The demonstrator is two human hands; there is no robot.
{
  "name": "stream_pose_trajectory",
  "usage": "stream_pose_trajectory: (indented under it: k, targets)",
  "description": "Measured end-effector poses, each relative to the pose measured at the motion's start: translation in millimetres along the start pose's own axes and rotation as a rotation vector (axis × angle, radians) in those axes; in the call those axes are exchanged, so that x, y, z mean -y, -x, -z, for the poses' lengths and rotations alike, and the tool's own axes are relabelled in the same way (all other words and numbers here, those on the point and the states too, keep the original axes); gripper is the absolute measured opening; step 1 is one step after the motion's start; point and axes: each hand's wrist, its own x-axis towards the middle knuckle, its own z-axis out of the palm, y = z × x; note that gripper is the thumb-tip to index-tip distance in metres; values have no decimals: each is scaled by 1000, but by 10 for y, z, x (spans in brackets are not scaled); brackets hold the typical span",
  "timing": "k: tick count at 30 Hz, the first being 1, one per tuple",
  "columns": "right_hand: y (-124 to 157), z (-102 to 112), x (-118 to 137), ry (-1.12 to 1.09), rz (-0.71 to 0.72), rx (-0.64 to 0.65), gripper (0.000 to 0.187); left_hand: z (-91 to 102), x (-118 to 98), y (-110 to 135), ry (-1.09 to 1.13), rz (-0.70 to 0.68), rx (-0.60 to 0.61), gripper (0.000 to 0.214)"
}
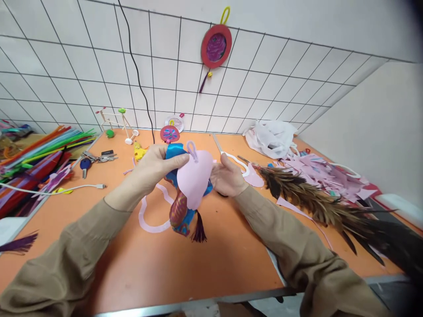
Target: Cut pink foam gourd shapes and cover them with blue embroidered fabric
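My left hand (155,165) pinches the upper left edge of a craft ornament between thumb and fingers, holding it above the orange table. The ornament has a pink paper backing (195,178) facing me, blue patterned fabric (174,152) behind it and a lilac loop (191,151) on top. Below hang a dark red patterned fabric piece (178,209) and a dark purple tassel (198,229). My right hand (229,177) is open at the ornament's right edge, thumb apart; whether its fingertips touch the edge is unclear. Beneath lies a curved pink paper strip (148,226).
White-handled scissors (236,160) lie behind my right hand. Brown feathers (307,193), pink scraps (307,169) and a white plastic bag (271,138) are on the right. Keys (99,157), a white cable (66,190) and colourful pipe cleaners (49,147) are on the left.
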Motion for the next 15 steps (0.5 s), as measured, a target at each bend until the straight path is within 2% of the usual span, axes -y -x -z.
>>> stream_pose_trajectory:
  k: [3, 8, 11, 15]
  targets:
    - [194, -87, 40, -40, 31, 104, 65, -5, -47, 13, -99, -21, -90, 25]
    - [274, -241, -138, -264, -15, 108, 69, -51, -127, 91, -135, -151, -202, 27]
    - [273, -308, -312, -338, -109, 139, 52, -55, -129, 116, -214, -215, -263, 30]
    - [317, -406, -390, -375, -115, 21, 36, 18, -54, 43, -507, -263, -287, 36]
